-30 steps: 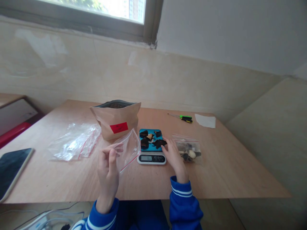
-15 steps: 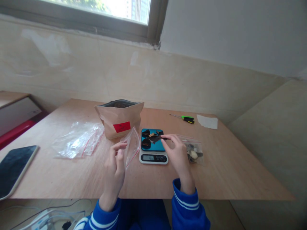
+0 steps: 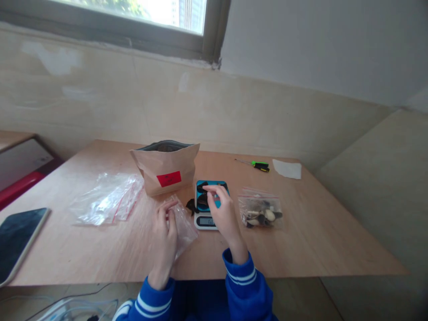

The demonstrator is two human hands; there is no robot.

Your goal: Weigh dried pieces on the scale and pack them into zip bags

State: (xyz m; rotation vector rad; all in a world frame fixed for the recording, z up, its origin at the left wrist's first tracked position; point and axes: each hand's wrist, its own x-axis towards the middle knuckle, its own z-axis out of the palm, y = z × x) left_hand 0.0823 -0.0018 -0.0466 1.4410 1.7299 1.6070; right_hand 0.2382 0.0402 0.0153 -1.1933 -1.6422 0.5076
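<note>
My left hand (image 3: 166, 236) is closed on a clear zip-lock bag (image 3: 183, 229), which hangs slanted beside the scale. A small digital scale (image 3: 203, 222) with a blue top carries several dark, curled dried pieces (image 3: 202, 201) that look like dried fungus. Above its platform is my right hand (image 3: 224, 214), thumb and forefinger slightly apart near those pieces; nothing shows between the fingertips. One dark dried piece (image 3: 191, 206) is between the bag's mouth and the scale's left edge; whether it is inside the bag I cannot tell. My right hand partly covers the display.
An open brown paper pouch (image 3: 169, 167) with a red label stands behind the bag. Flat clear bags (image 3: 107, 198) and a phone (image 3: 22, 243) lie left. To the right are a filled zip-lock bag (image 3: 261, 211), a screwdriver (image 3: 259, 165) and a white paper scrap (image 3: 287, 169).
My right hand has moved left across the scale, and the dark piece it held is now out of its fingers. A dark piece appears left of the scale. The zip-lock bag has tipped lower.
</note>
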